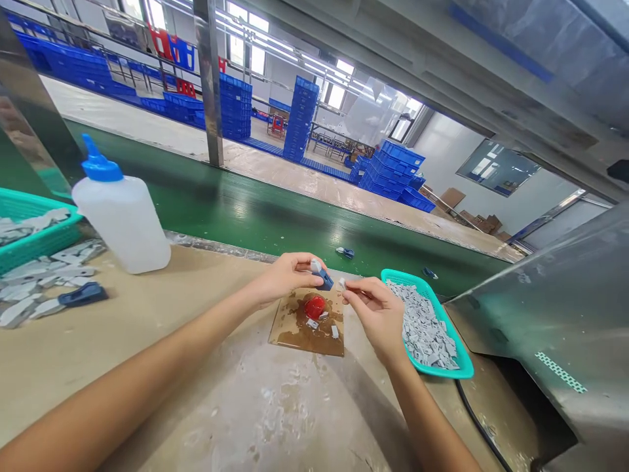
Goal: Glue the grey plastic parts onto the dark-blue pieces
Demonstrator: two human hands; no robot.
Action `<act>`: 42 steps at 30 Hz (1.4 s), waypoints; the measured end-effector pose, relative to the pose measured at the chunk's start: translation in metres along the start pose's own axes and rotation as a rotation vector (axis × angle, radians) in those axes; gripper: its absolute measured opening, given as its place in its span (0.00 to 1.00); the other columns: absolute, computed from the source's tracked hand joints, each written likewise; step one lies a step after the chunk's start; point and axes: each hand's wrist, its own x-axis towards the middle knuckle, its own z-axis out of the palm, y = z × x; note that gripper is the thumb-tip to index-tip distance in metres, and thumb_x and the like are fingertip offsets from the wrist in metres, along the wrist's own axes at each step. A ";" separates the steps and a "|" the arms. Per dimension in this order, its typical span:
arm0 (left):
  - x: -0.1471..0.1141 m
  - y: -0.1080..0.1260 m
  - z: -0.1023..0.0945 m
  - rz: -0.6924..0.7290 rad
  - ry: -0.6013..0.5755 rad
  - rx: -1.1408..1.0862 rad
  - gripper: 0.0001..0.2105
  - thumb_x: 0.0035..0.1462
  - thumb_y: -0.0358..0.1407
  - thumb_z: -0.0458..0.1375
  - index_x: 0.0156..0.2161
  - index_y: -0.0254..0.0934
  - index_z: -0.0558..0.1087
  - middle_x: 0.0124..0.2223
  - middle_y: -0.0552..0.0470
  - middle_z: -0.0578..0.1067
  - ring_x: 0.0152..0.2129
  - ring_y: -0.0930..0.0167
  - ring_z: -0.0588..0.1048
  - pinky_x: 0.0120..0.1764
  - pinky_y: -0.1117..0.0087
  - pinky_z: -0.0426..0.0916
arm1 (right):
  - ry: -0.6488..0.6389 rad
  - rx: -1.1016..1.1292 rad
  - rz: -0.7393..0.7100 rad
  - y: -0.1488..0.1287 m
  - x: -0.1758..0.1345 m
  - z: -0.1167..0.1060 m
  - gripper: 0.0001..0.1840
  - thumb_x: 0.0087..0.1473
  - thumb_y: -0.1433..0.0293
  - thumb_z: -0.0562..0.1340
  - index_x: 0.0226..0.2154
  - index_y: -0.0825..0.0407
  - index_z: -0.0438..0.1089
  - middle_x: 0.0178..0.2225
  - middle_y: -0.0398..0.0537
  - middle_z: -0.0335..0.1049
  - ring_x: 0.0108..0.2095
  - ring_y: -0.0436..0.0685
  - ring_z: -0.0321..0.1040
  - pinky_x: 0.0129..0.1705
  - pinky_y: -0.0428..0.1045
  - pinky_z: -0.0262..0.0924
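My left hand (289, 278) is closed on a dark blue plastic part (325, 280) with a light grey piece at its upper end. Close beside it on the right, my right hand (376, 308) pinches a small whitish-grey piece (343, 283) between thumb and fingertips; a narrow gap lies between the two. Below the hands, a wet brown board (299, 335) bears a red round cap or small dish (314, 306) and a few small grey pieces (335, 332). Right of my right hand stands a turquoise basket (464, 364) full of small grey pieces (427, 328).
A white squeeze bottle (128, 219) with a blue nozzle stands at left. Beside it are another turquoise basket (39, 246), loose grey parts (44, 278) and a blue-ended part (82, 294). Assembled parts (346, 252) lie on the green belt (275, 226) behind. A metal panel (555, 314) borders the right.
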 end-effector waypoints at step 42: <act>0.110 -0.049 -0.030 -0.012 0.215 1.171 0.19 0.47 0.23 0.47 0.42 0.42 0.70 0.51 0.43 0.66 0.50 0.60 0.61 0.48 0.57 0.55 | -0.225 -1.009 0.182 0.050 0.036 -0.101 0.16 0.45 0.78 0.52 0.33 0.54 0.73 0.27 0.50 0.72 0.29 0.55 0.67 0.31 0.47 0.59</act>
